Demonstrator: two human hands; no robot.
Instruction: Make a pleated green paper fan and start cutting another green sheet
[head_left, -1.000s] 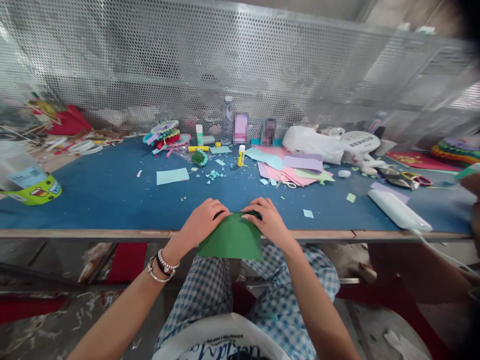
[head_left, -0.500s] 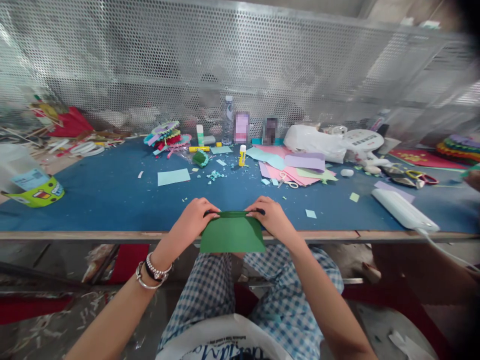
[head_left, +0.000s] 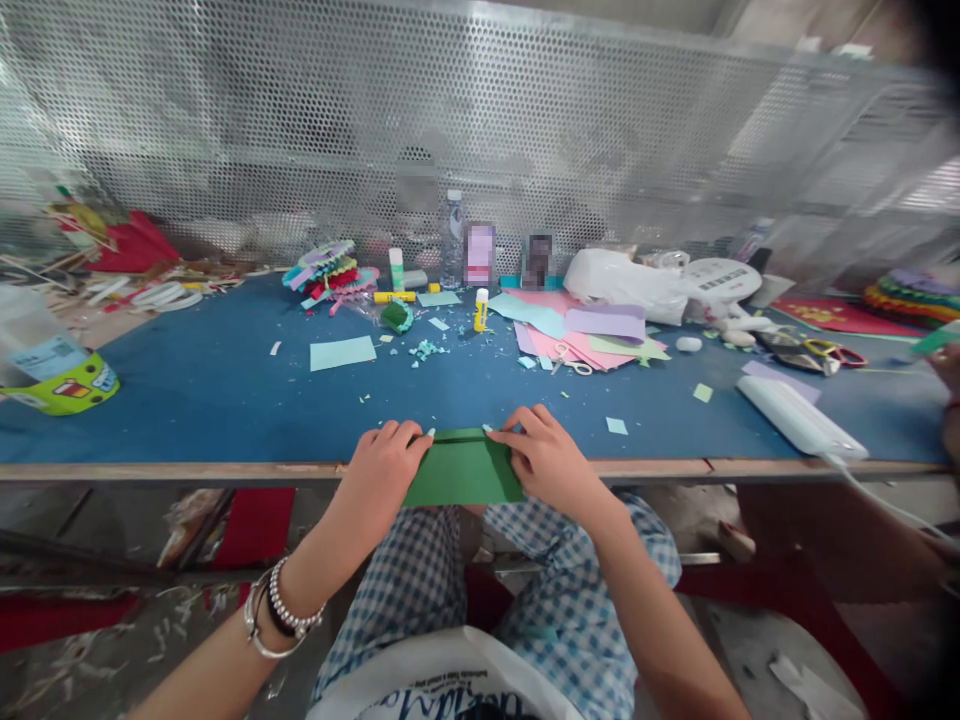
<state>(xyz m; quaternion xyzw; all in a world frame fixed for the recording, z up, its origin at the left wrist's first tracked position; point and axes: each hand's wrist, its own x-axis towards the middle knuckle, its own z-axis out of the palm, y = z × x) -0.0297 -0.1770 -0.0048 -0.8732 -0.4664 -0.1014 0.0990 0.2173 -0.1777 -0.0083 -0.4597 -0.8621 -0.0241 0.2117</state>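
Note:
A sheet of green paper lies across the table's front edge, its near part hanging out over my lap. Along its far edge runs a narrow folded strip. My left hand pinches the left end of that fold between thumb and fingers. At the right end my right hand grips the fold the same way, with its fingers bent and the thumb by the crease. Beyond the paper a yellow glue stick stands upright on the blue table.
White-handled scissors lie by a pile of coloured paper. A white power bank with a cable is at right, a plastic tub at left. Another person's hand shows at the right edge. Paper scraps dot the table.
My fingers have shifted on the fold; both thumbs now show at its ends. My left wrist has dropped a little lower and left. The view has shifted slightly.

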